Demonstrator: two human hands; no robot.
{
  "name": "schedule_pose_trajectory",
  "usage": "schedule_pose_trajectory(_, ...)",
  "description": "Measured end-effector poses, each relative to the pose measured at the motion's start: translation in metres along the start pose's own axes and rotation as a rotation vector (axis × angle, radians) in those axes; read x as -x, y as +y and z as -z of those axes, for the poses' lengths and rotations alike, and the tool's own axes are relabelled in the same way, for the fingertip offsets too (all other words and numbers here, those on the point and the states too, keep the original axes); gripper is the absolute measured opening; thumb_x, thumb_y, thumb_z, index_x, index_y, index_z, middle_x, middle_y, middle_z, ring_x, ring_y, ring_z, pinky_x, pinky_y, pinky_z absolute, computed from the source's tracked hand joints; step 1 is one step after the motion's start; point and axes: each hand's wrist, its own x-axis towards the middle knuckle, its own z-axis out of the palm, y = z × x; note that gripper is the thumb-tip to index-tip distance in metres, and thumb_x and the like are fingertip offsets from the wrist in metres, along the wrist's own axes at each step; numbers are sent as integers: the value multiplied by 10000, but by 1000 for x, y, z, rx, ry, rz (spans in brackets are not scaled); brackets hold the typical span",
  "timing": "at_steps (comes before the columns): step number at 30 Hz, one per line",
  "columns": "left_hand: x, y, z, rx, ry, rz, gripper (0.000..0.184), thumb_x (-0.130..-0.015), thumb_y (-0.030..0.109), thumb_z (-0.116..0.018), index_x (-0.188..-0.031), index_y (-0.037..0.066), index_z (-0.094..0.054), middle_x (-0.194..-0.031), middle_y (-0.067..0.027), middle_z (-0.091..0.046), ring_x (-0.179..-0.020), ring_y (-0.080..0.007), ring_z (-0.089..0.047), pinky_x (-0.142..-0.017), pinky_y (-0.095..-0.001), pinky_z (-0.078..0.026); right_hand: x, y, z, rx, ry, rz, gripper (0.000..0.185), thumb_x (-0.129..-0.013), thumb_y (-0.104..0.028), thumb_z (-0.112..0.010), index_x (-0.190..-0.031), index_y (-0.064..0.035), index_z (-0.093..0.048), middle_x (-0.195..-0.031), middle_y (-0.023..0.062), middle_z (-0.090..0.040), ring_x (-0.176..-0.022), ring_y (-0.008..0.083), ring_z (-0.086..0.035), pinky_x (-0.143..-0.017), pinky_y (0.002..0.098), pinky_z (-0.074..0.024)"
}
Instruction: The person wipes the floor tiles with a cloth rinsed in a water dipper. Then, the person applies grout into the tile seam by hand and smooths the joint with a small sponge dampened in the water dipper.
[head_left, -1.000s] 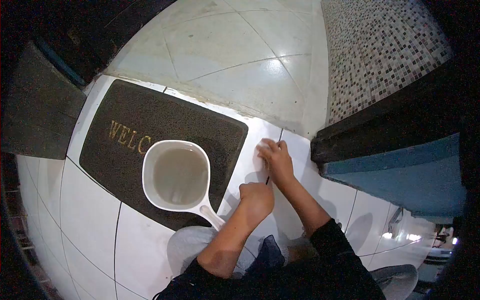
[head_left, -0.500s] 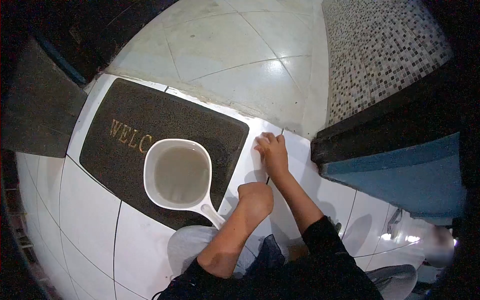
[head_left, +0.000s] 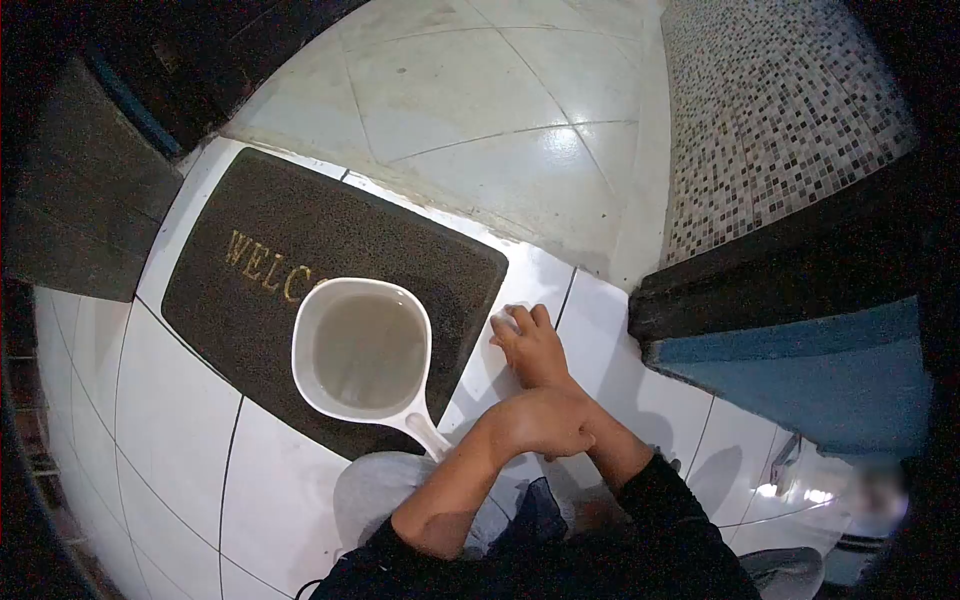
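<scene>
My right hand [head_left: 532, 347] is low over the white floor tiles [head_left: 600, 320], just right of the dark doormat [head_left: 400, 240]. Its fingers are bent around something small and whitish that I cannot make out. My left hand [head_left: 550, 420] lies across my right forearm, curled, with its back up; most of its fingers are hidden, and so is anything in them. A white dipper [head_left: 426, 436] with cloudy liquid [head_left: 370, 350] stands at the mat's lower right, its handle pointing toward my left forearm.
A mosaic-tiled wall [head_left: 780, 110] rises at the upper right, with a dark frame and a blue panel [head_left: 800, 370] below it. Paler floor tiles [head_left: 480, 90] extend beyond the mat. My grey-clad knee [head_left: 380, 495] is beside the handle.
My right hand has moved down and slightly left, nearer the dipper. My left hand has shifted right and now crosses my right forearm. The view has shifted slightly.
</scene>
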Motion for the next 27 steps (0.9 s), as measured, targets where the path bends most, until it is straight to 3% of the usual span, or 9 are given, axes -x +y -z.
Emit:
schedule_pose_trajectory(2, -3, -5, -4, 23, 38, -69, 313, -775, 260, -519, -656, -14, -616, -559, -174, -579, -550, -330, -592, -600, -435, -476, -2, 7, -4, 2, -13, 28, 217, -739, -126, -604, -955, -116, -616, -1099, 101, -546, -870, 311, -500, -736, 373, -478)
schedule_pose_trajectory(5, 3, 5, 11, 20, -139, 37, 315, -783, 270, -524, -687, -15, -617, -610, -184, -592, -590, -337, -596, -602, -436, -471, -20, 5, 6, 14, 30, -63, 233, -727, -117, -638, -960, -112, -620, -1079, 78, -550, -904, 291, -479, -743, 357, -475)
schedule_pose_trajectory(8, 0, -3, 3, -33, -123, 77, 317, -782, 281, -532, -715, -16, -620, -658, -195, -603, -628, -352, -598, -612, -437, -470, -6, -2, -7, 21, 1, -36, 229, -734, -122, -634, -961, -98, -614, -1081, 86, -549, -915, 296, -477, -747, 359, -470)
schedule_pose_trajectory(10, -5, -8, -7, -96, 45, -24, 321, -778, 288, -537, -727, -17, -624, -683, -203, -608, -634, -370, -593, -617, -451, -468, 0, -9, -3, -3, -70, -8, 270, -702, -70, -602, -970, -91, -608, -1102, 105, -548, -926, 321, -486, -747, 372, -493)
schedule_pose_trajectory(17, 5, 2, 4, -98, 39, 32, 343, -768, 304, -546, -750, -30, -623, -712, -229, -607, -671, -383, -601, -655, -471, -470, -14, -4, 1, -18, 36, -39, 157, -741, -81, -614, -896, -82, -642, -1079, 85, -564, -874, 301, -482, -717, 368, -479)
schedule_pose_trajectory(19, 3, 4, 4, -115, 75, -70, 354, -765, 313, -550, -749, -33, -622, -707, -234, -604, -678, -385, -603, -664, -467, -473, -4, -11, 1, -23, -16, 2, 160, -739, -78, -614, -897, -79, -643, -1079, 85, -566, -876, 302, -482, -720, 366, -480)
schedule_pose_trajectory(23, 0, 2, 1, -48, 86, -43, 366, -762, 327, -551, -739, -31, -624, -708, -233, -605, -673, -386, -602, -659, -469, -473, -10, 4, 5, -7, -61, 45, 174, -732, -67, -615, -903, -81, -642, -1084, 84, -571, -876, 302, -485, -725, 361, -482)
schedule_pose_trajectory(27, 3, -4, -2, -135, 54, 42, 365, -768, 330, -547, -747, -25, -629, -729, -236, -608, -687, -390, -602, -656, -470, -472, -23, 0, 8, 7, -20, -104, 191, -744, -92, -609, -932, -95, -642, -1058, 100, -575, -892, 293, -486, -761, 352, -461)
